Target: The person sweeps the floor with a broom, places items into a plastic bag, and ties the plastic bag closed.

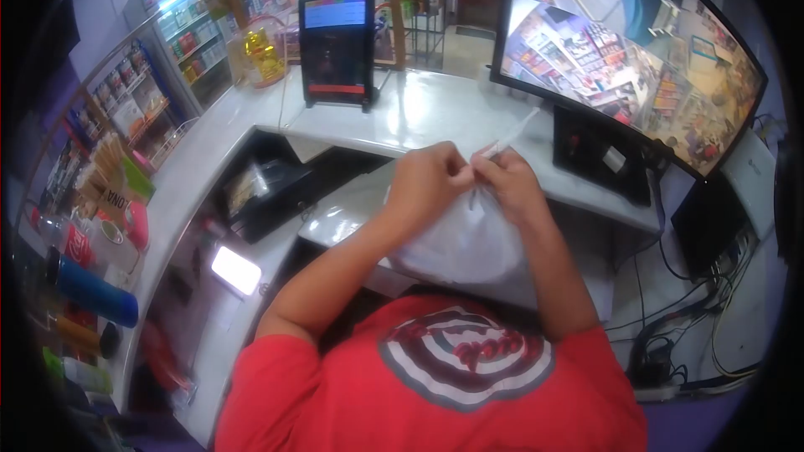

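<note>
A full white plastic bag (461, 243) sits in front of my chest at the counter's inner edge. My left hand (429, 176) pinches the gathered top of the bag with bent fingers. Close beside it, my right hand (512, 184) grips the same gathered neck, thumb and fingertips pressed together. A twisted white end of the bag sticks up beyond the right fingers. The two hands nearly touch, and what is inside the bag cannot be seen.
A curved counter (419, 109) carries a tablet on a stand (337, 50) and a large monitor (628, 50). An open drawer (268, 188) and a lit phone (237, 270) lie left. Bottles, including a blue one (96, 291), line the left; loose cables (712, 310) hang right.
</note>
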Available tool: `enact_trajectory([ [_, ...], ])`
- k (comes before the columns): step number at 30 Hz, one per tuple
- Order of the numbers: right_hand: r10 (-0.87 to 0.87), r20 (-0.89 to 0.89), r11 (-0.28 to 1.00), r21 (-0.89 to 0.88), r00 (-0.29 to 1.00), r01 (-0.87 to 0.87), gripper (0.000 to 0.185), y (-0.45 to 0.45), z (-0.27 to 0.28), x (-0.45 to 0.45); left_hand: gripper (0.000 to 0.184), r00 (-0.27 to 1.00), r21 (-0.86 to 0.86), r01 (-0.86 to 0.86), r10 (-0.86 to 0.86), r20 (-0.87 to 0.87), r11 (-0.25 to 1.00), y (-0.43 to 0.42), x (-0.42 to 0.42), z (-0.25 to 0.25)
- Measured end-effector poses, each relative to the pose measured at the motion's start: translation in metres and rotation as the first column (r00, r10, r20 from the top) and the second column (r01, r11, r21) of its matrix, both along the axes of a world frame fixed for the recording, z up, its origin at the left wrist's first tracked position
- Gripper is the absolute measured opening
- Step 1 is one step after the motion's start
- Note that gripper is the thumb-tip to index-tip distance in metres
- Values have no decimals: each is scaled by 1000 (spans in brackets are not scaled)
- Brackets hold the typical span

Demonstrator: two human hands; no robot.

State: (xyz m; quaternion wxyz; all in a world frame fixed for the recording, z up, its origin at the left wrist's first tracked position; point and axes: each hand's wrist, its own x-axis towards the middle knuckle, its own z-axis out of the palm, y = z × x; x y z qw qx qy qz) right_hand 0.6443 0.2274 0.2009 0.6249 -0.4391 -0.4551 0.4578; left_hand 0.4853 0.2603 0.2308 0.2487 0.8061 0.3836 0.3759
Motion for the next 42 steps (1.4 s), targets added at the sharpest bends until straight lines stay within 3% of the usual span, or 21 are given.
enact_trajectory([
  [1, 28, -66, 1000, 0, 997, -28, 13, -1, -1, 2, 13, 1000, 0, 11, -11, -2, 1000, 1, 1, -1],
  [4, 91, -104, 996, 15, 990, -90, 17, 2, -6, 11, 16, 991, -379, 118, -85, 104, 918, 14, 3, -6],
  [10, 90, -86, 995, 57, 992, -85, 15, -6, -11, 6, 15, 954, -553, 285, -286, 86, 783, 35, -6, 4],
  [13, -4, 74, 996, 90, 997, -2, 13, -5, -15, 3, 14, 923, -622, 332, -379, 60, 710, 41, -8, 12],
  [17, -81, 275, 988, 149, 958, 41, 14, -8, -13, 6, 13, 894, -600, 367, -447, 17, 711, 49, -3, 11],
  [20, -131, 348, 987, 138, 928, 88, 13, -13, -5, 2, 15, 837, -411, 379, -497, -230, 829, 53, -2, 14],
  [21, -153, 382, 985, 134, 911, 109, 12, -13, -3, -1, 15, 839, -411, 375, -493, -230, 831, 52, -3, 16],
  [22, -148, 383, 985, 135, 912, 104, 12, -12, -4, -2, 18, 857, -276, 350, -425, -291, 895, 48, -4, 20],
  [24, -289, 495, 939, 315, 819, 141, 14, -12, -10, -2, 29, 885, 12, 294, -268, -381, 956, 40, -2, 23],
  [26, -360, 537, 905, 401, 763, 144, 15, -15, -12, 0, 34, 892, 40, 364, -336, -303, 930, 38, 2, 9],
  [28, -529, 585, 791, 602, 615, 108, 19, -18, -7, -3, 44, 874, 119, 480, -461, -151, 869, 37, 3, -7],
  [29, -608, 582, 721, 689, 541, 69, 21, -19, -5, -5, 44, 882, 118, 464, -445, -154, 878, 35, 3, -10],
  [30, -595, 580, 723, 688, 556, 56, 21, -20, -3, -7, 47, 904, 236, 411, -361, -227, 881, 32, 6, -13],
  [31, -641, 601, 690, 723, 477, 17, 22, -20, -3, -6, 50, 920, 353, 358, -263, -289, 864, 31, 8, -16],
  [32, -685, 611, 657, 754, 397, -26, 23, -21, -2, -6, 50, 927, 351, 335, -239, -290, 874, 32, 11, -19],
  [34, -708, 607, 640, 767, 360, -34, 25, -24, -3, -7, 44, 952, 446, 297, -228, -204, 844, 34, 17, -28],
  [38, -773, 569, 593, 805, 281, 2, 27, -31, -12, -16, 37, 978, 466, 206, -161, -135, 861, 36, 20, -35],
  [40, -747, 583, 617, 787, 318, 8, 26, -28, -12, -17, 28, 941, 321, 267, -174, -291, 909, 32, 16, -26],
  [42, -720, 603, 658, 751, 345, 61, 24, -30, -13, -16, 26, 947, 209, 279, -232, -223, 937, 35, 8, -24],
])
